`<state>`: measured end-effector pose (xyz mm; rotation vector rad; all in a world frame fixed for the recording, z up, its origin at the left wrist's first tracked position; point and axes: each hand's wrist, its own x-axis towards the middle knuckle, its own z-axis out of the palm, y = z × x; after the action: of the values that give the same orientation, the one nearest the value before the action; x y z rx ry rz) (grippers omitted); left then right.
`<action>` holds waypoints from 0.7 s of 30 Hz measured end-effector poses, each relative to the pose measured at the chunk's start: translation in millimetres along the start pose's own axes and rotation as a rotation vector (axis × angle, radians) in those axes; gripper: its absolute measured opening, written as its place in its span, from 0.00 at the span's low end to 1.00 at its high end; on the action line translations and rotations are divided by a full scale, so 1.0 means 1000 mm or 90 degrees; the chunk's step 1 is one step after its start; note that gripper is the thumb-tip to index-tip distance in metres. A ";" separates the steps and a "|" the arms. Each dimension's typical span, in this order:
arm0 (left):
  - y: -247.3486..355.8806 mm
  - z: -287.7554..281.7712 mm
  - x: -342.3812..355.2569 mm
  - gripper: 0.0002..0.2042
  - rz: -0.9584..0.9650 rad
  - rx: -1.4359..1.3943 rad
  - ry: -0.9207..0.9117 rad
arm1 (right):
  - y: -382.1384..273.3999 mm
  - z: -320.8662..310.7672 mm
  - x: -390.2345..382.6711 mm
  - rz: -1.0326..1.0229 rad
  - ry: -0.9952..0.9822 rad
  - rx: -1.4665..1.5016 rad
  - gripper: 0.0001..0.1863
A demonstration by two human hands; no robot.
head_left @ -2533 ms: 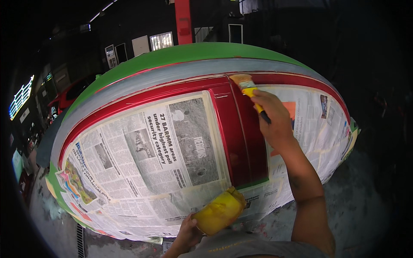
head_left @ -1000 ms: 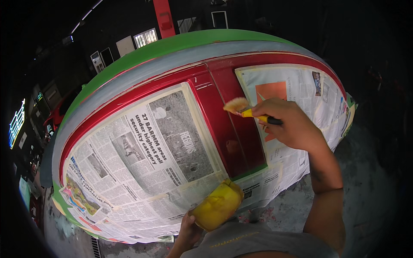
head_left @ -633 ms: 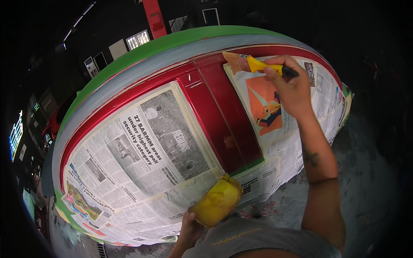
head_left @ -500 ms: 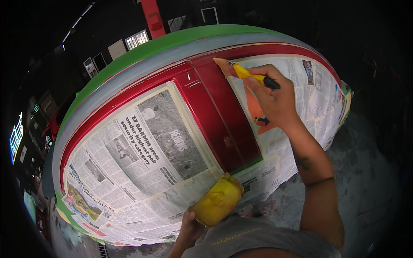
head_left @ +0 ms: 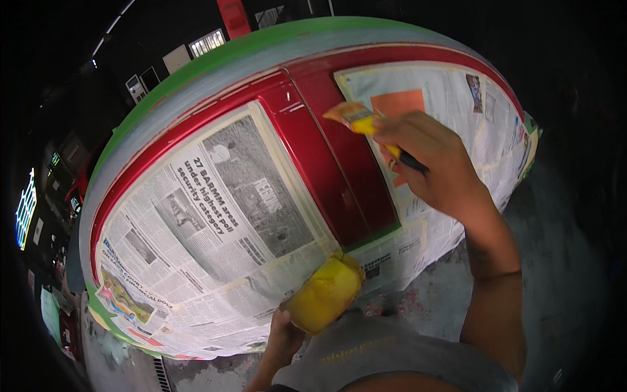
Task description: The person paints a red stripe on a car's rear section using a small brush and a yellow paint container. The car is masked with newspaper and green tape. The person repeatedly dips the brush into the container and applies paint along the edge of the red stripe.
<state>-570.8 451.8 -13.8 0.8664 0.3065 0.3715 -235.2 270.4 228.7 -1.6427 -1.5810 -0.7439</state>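
My right hand (head_left: 424,160) is closed around a paintbrush (head_left: 359,121) with a yellow and black handle; its pale bristles hover at the upper part of a glossy red pillar (head_left: 326,157) on a vehicle's side. My left hand (head_left: 287,330) grips a translucent yellow container (head_left: 330,291) at the lower middle, just below the pillar. Newspaper sheets (head_left: 176,248) edged with pale tape cover the panels either side of the pillar. A grey band (head_left: 163,111) and a green band (head_left: 189,72) curve along the far edge above the red trim.
A red post (head_left: 232,16), doors and barred windows stand in the dark background. A red car (head_left: 81,179) and a lit panel (head_left: 26,209) are at the left. Stained concrete floor (head_left: 548,274) shows at right, with a drain grate (head_left: 160,372) at bottom left.
My right hand went up to the pillar's top and has since come a little down and right with the brush, its angle changed. The vehicle sits higher in the picture.
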 end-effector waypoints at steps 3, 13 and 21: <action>0.002 0.005 0.001 0.50 0.008 0.006 -0.003 | 0.015 0.028 -0.008 -0.065 -0.032 -0.058 0.20; -0.005 -0.009 0.005 0.47 0.010 -0.036 0.001 | -0.002 -0.006 -0.086 0.119 -0.286 0.070 0.18; -0.010 -0.011 0.008 0.53 -0.034 -0.029 0.002 | 0.015 0.030 -0.036 0.116 -0.290 0.064 0.15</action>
<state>-566.3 456.5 -28.9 0.8108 0.3229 0.3293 -225.6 274.7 180.5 -1.9414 -1.7078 -0.1962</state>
